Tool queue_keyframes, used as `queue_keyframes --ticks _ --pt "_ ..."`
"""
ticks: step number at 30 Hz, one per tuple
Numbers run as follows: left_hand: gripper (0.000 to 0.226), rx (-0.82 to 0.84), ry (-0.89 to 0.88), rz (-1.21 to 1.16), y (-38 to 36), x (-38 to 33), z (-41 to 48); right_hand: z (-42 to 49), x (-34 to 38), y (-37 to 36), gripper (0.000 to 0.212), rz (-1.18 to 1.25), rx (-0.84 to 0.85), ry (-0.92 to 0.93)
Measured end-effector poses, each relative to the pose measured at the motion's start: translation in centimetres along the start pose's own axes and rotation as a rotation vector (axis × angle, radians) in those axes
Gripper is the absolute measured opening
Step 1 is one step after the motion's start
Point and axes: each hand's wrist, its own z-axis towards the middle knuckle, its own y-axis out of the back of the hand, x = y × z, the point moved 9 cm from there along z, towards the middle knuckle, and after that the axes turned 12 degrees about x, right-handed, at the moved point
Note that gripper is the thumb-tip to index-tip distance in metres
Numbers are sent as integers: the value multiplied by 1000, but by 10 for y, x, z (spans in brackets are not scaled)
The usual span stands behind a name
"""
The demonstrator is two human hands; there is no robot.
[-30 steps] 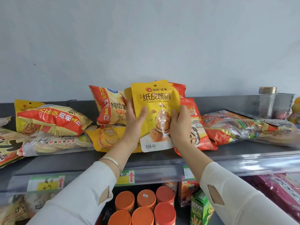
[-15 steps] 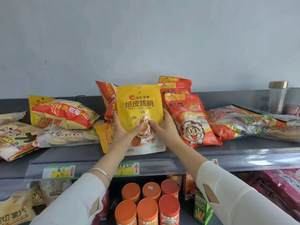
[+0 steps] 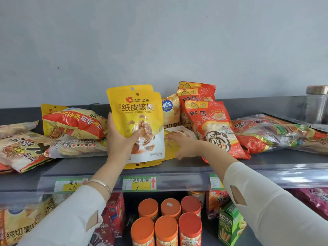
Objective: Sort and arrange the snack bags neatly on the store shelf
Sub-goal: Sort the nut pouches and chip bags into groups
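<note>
The left hand (image 3: 122,139) grips a yellow stand-up pouch (image 3: 135,116) by its lower left side, thumb across the front, and holds it upright above the front of the top shelf (image 3: 83,166). The pouch reads 洽洽 坚果 and, in larger characters, 纸皮核桃, over a picture of walnuts; the edge of a second, matching pouch shows just behind it. The right hand (image 3: 184,146) lies to its right with fingers stretched almost straight on another yellow pouch (image 3: 169,150) that lies flat on the shelf. Just beside that hand stand red bags (image 3: 213,125) marked 旺仔 with a cartoon face, and between them and the held pouch a chip bag (image 3: 170,110) carries a blue 可比克 badge. To the left, a red and yellow chip bag (image 3: 74,123) lies on other packets. On the clear rail below, a price tag (image 3: 140,182) is handwritten 纸皮核桃 and 8 beside a red arrow. The shelf is dark grey metal against a plain pale grey wall (image 3: 159,41); a glass jar (image 3: 316,107) with a metal lid stands at its far right. On the level beneath stand orange-lidded canisters (image 3: 166,221) and a green box (image 3: 230,225).
</note>
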Motion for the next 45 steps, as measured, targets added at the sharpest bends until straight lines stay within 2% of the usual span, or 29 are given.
queue_keyframes --ticks 2,5,8,12,15,20,24,26,29,32,37,40,42,45 --pt "102 9 -10 26 -1 -1 -2 4 -1 -11 96 -89 78 -45" --pt "101 7 -16 27 -1 -3 -3 7 3 -4 95 -217 9 -65" --pt "100 -8 -7 19 1 -4 -6 20 2 0 75 -178 -21 -39" --pt "100 -14 12 -16 2 -2 -3 28 5 20 50 -142 -177 -61" --pt "101 -2 11 7 1 -2 0 43 11 23 50 -130 -144 -53" --pt "105 34 22 -29 -4 3 -2 61 19 30 54 -271 -68 -64" --pt "101 62 28 -66 -7 8 -1 67 20 32 62 -239 -21 -111" --pt "99 79 39 -98 -7 11 0 65 20 38 61 -182 -43 -129" --pt "87 83 35 -168 -7 11 0 57 21 51 41 -124 -123 -118" --pt "81 61 13 -230 -4 3 5 49 23 75 29 -222 -326 -95" --pt "88 3 -19 -351 4 -9 20 21 -1 128 24 151 -684 -94" --pt "82 46 -51 -353 -11 -18 19 1 -30 132 20 647 -860 -58" --pt "84 103 -36 -326 -29 -13 16 -1 -48 116 15 909 -872 -35" --pt "89 217 22 -291 -61 -1 9 3 -63 87 13 1053 -828 11"
